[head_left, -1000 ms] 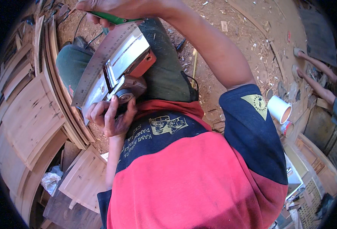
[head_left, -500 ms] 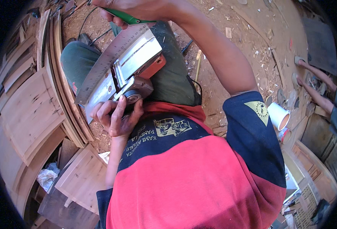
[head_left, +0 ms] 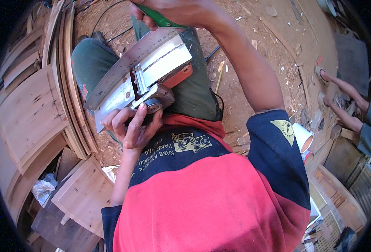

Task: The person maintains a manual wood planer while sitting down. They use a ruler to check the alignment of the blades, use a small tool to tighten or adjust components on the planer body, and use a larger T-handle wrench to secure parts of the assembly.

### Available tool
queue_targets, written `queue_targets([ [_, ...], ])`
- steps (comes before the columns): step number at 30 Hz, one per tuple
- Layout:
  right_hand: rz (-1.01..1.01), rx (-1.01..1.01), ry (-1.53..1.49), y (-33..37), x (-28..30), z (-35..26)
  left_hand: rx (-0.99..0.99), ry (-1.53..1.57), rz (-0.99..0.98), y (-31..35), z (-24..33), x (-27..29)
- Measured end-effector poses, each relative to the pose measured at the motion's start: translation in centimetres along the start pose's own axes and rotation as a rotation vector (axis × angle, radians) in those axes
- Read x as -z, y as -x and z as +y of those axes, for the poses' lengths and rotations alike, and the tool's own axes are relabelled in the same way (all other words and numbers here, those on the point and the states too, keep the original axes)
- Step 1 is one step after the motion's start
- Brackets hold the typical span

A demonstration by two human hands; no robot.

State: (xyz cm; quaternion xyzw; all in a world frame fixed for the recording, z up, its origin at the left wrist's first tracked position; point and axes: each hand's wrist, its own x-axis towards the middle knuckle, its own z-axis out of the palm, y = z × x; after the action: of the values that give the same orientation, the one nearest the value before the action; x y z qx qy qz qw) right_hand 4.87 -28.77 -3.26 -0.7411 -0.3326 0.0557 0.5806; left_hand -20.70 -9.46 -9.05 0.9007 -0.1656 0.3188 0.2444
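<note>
An electric hand planer (head_left: pixel 164 56) rests across my lap with its shiny metal sole turned up. My left hand (head_left: pixel 131 128) is closed round its near side, thumb and fingers beside the round black wheel (head_left: pixel 153 105). At the top edge, my right hand (head_left: pixel 181 10) grips the green handle of a try square (head_left: pixel 128 64). The square's ruled metal blade stands on edge along the planer's sole, seemingly touching it. In the sole's middle the cutter slot (head_left: pixel 136 82) shows between the two plates. Part of my right hand is cut off by the frame.
Long boards (head_left: pixel 63 63) and wooden panels (head_left: pixel 32 109) lie at the left. Wood chips cover the dirt floor (head_left: pixel 244 54), where a dark cable (head_left: pixel 103 17) runs. A white bucket (head_left: pixel 302 137) stands at right. Another person's legs (head_left: pixel 340 84) show beyond it.
The planer, try square and both hands have shifted slightly right in view, along with my lap. My grips look the same, and the blade still lies along the sole.
</note>
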Motion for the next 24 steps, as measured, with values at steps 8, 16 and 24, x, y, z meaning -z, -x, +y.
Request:
queue_targets([
  [8,-0.075,-0.183,-0.304,0.4,0.0,-0.5,0.017,0.015,-0.025,0.4,-0.1,0.0],
  [16,-0.065,-0.231,-0.277,0.3,-0.2,-1.0,0.013,-0.001,0.027,1.1,-0.4,-0.5],
  [24,-0.002,-0.239,-0.348,0.7,0.1,-5.1,-0.023,-0.054,0.115,1.0,-0.1,-0.8],
])
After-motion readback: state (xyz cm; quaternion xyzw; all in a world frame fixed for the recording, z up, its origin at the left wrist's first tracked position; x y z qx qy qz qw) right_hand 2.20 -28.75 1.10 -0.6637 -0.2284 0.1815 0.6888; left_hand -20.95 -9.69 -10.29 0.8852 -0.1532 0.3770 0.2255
